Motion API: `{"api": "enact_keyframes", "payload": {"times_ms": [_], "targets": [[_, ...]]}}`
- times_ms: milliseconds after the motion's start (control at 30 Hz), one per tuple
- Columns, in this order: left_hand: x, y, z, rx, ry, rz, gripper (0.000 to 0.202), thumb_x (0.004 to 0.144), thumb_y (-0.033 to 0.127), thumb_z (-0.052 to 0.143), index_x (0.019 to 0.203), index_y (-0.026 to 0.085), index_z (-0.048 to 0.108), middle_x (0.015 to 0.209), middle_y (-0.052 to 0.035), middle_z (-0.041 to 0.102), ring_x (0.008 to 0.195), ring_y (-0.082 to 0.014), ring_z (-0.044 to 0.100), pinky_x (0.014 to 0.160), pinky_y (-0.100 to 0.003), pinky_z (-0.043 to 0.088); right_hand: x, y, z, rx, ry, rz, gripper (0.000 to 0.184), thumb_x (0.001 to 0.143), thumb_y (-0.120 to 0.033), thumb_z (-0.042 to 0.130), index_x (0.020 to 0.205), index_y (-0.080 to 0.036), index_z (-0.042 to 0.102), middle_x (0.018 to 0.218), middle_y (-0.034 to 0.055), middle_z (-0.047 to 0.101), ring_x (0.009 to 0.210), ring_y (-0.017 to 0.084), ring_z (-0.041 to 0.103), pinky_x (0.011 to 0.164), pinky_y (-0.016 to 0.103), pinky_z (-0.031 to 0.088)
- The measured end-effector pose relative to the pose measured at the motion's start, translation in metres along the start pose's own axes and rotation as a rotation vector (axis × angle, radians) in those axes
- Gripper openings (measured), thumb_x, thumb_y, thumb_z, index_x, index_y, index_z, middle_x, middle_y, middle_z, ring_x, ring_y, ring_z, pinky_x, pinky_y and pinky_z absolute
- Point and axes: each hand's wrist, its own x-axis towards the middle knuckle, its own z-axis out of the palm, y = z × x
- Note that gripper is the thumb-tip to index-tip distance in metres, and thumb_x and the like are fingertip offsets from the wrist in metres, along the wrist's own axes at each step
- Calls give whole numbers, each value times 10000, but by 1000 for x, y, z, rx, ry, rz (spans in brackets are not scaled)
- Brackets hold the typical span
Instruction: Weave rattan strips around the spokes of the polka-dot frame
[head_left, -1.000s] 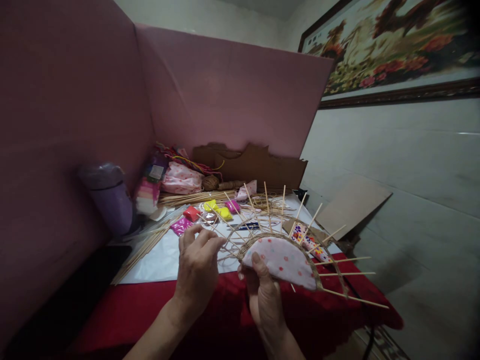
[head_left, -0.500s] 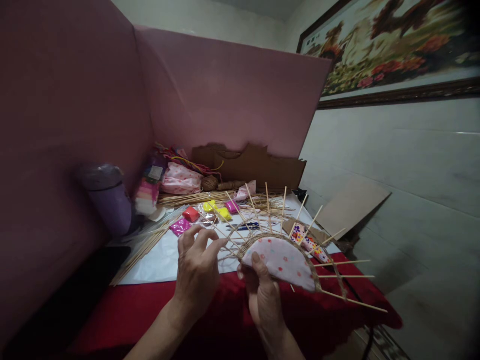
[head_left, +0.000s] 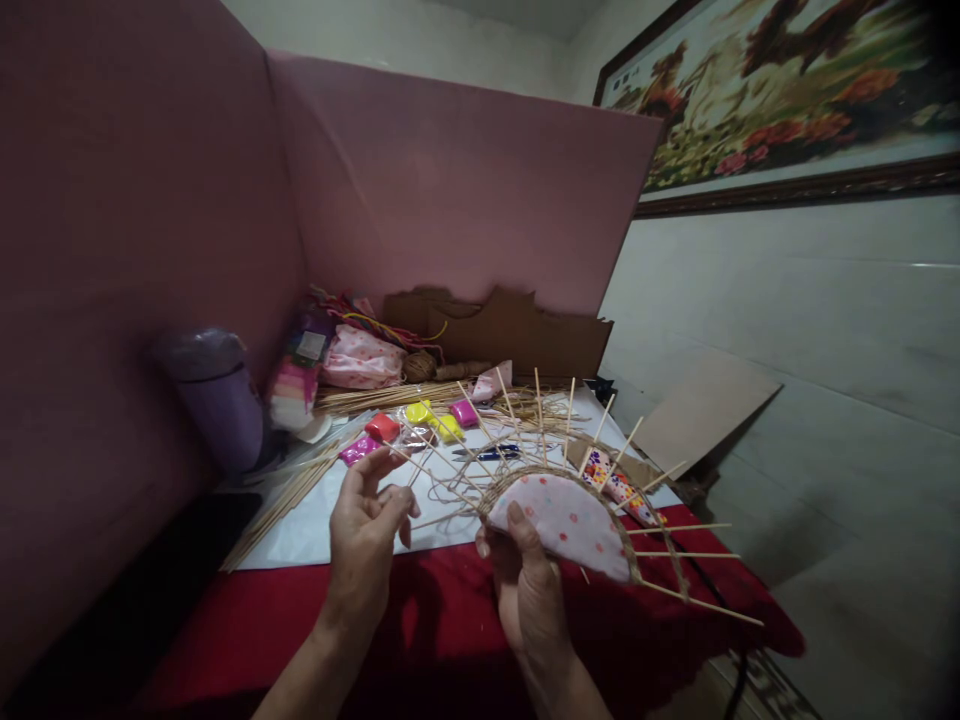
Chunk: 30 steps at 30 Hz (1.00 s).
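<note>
My right hand (head_left: 531,585) grips a half-round fan-like piece (head_left: 562,520) by its left end, thumb on top. White fabric with small red flowers covers its middle. Brown twine (head_left: 517,480) runs around its curved edge, and thin wooden sticks (head_left: 540,415) spread out from it like rays. A second line of twine (head_left: 679,560) crosses the sticks farther out on the right. My left hand (head_left: 364,540) is at the outer tips of the left-hand sticks, its thumb and forefinger apart. Whether a strand lies against its fingers is hard to make out.
A red cloth (head_left: 262,630) and a white sheet (head_left: 292,520) cover the table. Behind the piece lie blue-handled snips (head_left: 491,453), coloured packets (head_left: 450,428) and flowered fabric (head_left: 619,485). Bundled sticks (head_left: 285,510) and a purple tumbler (head_left: 221,410) stand left; cardboard (head_left: 502,335) leans at the back.
My left hand has moved left, away from the fabric, and its thumb and forefinger have come apart. My right hand keeps hold of the piece, nearly still.
</note>
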Motion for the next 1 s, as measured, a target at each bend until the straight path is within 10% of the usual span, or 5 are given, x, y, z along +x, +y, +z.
{"api": "enact_keyframes", "payload": {"times_ms": [233, 533, 1000], "targets": [[0, 4, 9, -371, -188, -190, 460, 694, 159, 633, 1119, 199, 462, 1093, -100, 571, 620, -108, 594, 430, -197, 430, 1, 0, -2, 12, -22, 32, 193, 661, -267, 716, 712, -148, 572, 614, -29, 561, 548, 92, 499, 536, 224, 443], [-6, -13, 6, -162, -130, -190, 240, 715, 260, 660, 910, 149, 575, 799, -29, 650, 651, -149, 628, 637, -303, 516, 2, 1, -3, 21, -2, 29, 205, 650, -267, 726, 745, -159, 580, 654, -34, 560, 575, 87, 493, 568, 217, 458], [-13, -7, 9, 32, -129, -220, 184, 667, 305, 685, 745, 139, 666, 487, 42, 532, 457, -77, 447, 456, -200, 377, -1, -2, -1, 10, 2, 60, 194, 639, -265, 732, 722, -156, 595, 652, -34, 600, 582, 97, 531, 634, 246, 482]]}}
